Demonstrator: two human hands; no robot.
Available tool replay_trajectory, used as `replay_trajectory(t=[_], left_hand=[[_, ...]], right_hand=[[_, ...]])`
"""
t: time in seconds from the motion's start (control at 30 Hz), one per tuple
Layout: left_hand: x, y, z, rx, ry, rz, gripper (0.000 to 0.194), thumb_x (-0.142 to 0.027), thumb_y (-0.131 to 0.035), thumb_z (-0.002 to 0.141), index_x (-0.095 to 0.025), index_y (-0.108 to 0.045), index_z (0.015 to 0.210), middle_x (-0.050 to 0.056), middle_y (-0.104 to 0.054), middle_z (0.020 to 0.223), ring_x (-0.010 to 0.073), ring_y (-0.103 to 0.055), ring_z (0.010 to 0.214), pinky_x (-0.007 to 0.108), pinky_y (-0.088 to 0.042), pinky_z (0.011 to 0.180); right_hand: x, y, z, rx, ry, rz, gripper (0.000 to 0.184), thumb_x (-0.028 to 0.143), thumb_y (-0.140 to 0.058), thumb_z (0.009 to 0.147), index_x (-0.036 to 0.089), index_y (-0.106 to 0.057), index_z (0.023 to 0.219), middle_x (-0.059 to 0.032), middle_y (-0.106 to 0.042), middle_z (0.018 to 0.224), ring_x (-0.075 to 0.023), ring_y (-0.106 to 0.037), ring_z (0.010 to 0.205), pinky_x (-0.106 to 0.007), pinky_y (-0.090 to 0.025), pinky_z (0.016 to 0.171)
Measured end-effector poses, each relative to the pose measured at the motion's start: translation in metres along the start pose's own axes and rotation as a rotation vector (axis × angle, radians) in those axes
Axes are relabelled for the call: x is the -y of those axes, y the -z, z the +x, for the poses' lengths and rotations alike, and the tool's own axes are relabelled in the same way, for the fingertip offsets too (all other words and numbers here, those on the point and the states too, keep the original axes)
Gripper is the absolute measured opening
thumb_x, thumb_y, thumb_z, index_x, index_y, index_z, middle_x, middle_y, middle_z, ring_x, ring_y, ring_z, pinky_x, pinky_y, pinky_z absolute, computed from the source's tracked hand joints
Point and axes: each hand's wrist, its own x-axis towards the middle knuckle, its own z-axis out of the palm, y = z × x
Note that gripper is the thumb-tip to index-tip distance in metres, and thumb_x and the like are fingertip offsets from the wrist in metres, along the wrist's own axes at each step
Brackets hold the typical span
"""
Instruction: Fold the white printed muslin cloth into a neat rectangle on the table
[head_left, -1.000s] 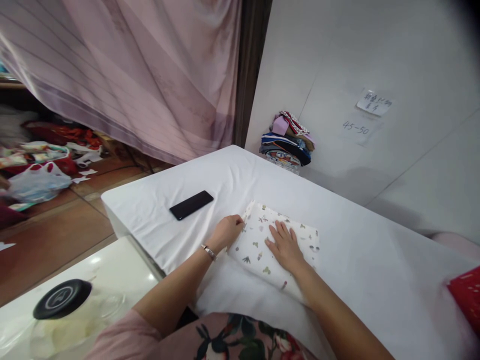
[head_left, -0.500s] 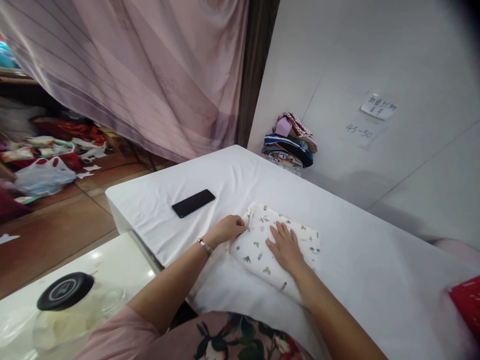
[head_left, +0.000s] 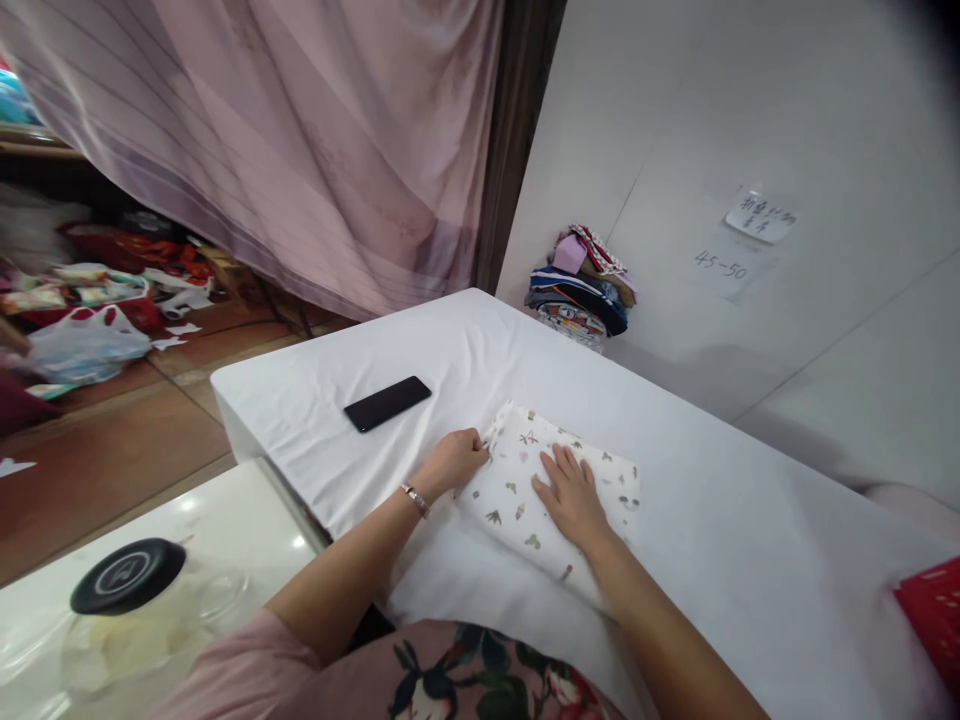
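A folded white cloth (head_left: 517, 480) with small printed motifs lies on the white-covered table (head_left: 720, 520). My right hand (head_left: 571, 496) rests flat on top of it, fingers stretched out. At the cloth's left edge my left hand (head_left: 457, 458), with a watch on the wrist, has its fingers curled and pinches that edge near the corner.
A black phone (head_left: 388, 403) lies on the table to the left of the cloth. A stack of folded clothes (head_left: 581, 285) sits at the far edge by the wall. Something red (head_left: 934, 620) shows at the right edge. A jar with a black lid (head_left: 127, 575) stands lower left.
Both hands stay on the cloth almost unmoved; only the camera has shifted slightly.
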Motion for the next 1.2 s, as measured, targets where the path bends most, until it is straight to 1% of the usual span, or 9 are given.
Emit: replay_trajectory(t=[0.2, 0.33, 0.5, 0.57, 0.7, 0.8, 1.0, 1.1, 1.2], left_hand=[[0.005, -0.002, 0.000, -0.012, -0.004, -0.020, 0.007, -0.025, -0.049, 0.073, -0.020, -0.051, 0.068, 0.001, -0.061, 0.071, 0.0134, -0.051, 0.060, 0.024, -0.031, 0.051], [0.006, 0.000, -0.001, -0.011, -0.029, -0.055, 0.008, -0.026, -0.048, 0.075, -0.020, -0.050, 0.070, 0.001, -0.061, 0.069, 0.0138, -0.052, 0.061, 0.023, -0.033, 0.052], [0.007, -0.003, -0.001, 0.012, 0.004, -0.071, 0.018, -0.024, -0.048, 0.077, -0.020, -0.055, 0.092, 0.004, -0.065, 0.087, 0.0160, -0.058, 0.074, 0.024, -0.039, 0.061], [0.005, -0.003, 0.000, 0.022, -0.010, -0.040, 0.019, -0.026, -0.048, 0.078, -0.020, -0.056, 0.095, 0.005, -0.066, 0.090, 0.0170, -0.059, 0.077, 0.024, -0.039, 0.063], [-0.002, -0.003, 0.006, -0.001, -0.031, 0.083, 0.018, -0.032, -0.047, 0.080, -0.020, -0.058, 0.088, 0.006, -0.066, 0.087, 0.0194, -0.060, 0.077, 0.026, -0.039, 0.063], [-0.004, -0.005, 0.012, -0.022, -0.041, 0.129, 0.018, -0.029, -0.043, 0.082, -0.020, -0.058, 0.081, 0.007, -0.066, 0.083, 0.0195, -0.060, 0.075, 0.027, -0.039, 0.062], [0.005, -0.011, 0.018, 0.001, 0.007, -0.034, 0.026, -0.037, -0.043, 0.083, -0.019, -0.058, 0.074, 0.007, -0.067, 0.082, 0.0178, -0.059, 0.072, 0.026, -0.039, 0.061], [0.007, -0.008, 0.017, 0.005, -0.003, -0.073, 0.026, -0.036, -0.043, 0.083, -0.019, -0.059, 0.074, 0.006, -0.067, 0.081, 0.0171, -0.059, 0.073, 0.025, -0.039, 0.062], [0.009, -0.004, 0.010, 0.040, -0.016, -0.163, 0.024, -0.038, -0.046, 0.080, -0.019, -0.060, 0.076, 0.003, -0.065, 0.072, 0.0156, -0.057, 0.067, 0.024, -0.039, 0.059]], right_hand=[[0.003, 0.014, 0.002, 0.072, -0.038, 0.126, 0.058, 0.052, -0.030, 0.089, 0.019, -0.040, 0.136, -0.0075, -0.022, 0.149, -0.0225, -0.011, 0.138, -0.046, -0.008, 0.110], [0.014, 0.026, 0.005, 0.094, -0.009, 0.208, 0.055, 0.048, -0.034, 0.089, 0.023, -0.037, 0.137, -0.0046, -0.023, 0.149, -0.0206, -0.012, 0.138, -0.044, -0.010, 0.111], [0.025, 0.012, 0.009, 0.078, 0.089, 0.106, 0.056, 0.050, -0.033, 0.090, 0.024, -0.033, 0.139, -0.0050, -0.018, 0.150, -0.0228, -0.009, 0.138, -0.048, -0.009, 0.110], [0.026, 0.004, 0.009, 0.065, 0.104, 0.063, 0.056, 0.052, -0.028, 0.091, 0.023, -0.033, 0.139, -0.0048, -0.016, 0.151, -0.0236, -0.008, 0.139, -0.049, -0.008, 0.110], [0.025, -0.003, 0.008, 0.045, 0.115, 0.023, 0.058, 0.053, -0.022, 0.092, 0.023, -0.031, 0.140, -0.0047, -0.014, 0.151, -0.0238, -0.008, 0.139, -0.049, -0.009, 0.110], [0.025, -0.003, 0.007, 0.045, 0.116, 0.016, 0.058, 0.054, -0.022, 0.092, 0.023, -0.031, 0.140, -0.0052, -0.015, 0.151, -0.0239, -0.009, 0.138, -0.049, -0.009, 0.109], [0.027, 0.002, 0.010, 0.072, 0.076, 0.078, 0.053, 0.049, -0.031, 0.091, 0.025, -0.035, 0.138, -0.0025, -0.017, 0.150, -0.0221, -0.010, 0.138, -0.046, -0.007, 0.110], [0.032, 0.010, 0.014, 0.124, 0.020, 0.152, 0.053, 0.046, -0.035, 0.089, 0.024, -0.036, 0.137, -0.0036, -0.019, 0.150, -0.0224, -0.011, 0.138, -0.047, -0.009, 0.110], [0.042, 0.014, 0.017, 0.100, 0.047, 0.175, 0.055, 0.046, -0.035, 0.089, 0.023, -0.033, 0.139, -0.0050, -0.016, 0.151, -0.0218, -0.009, 0.139, -0.047, -0.010, 0.110]])
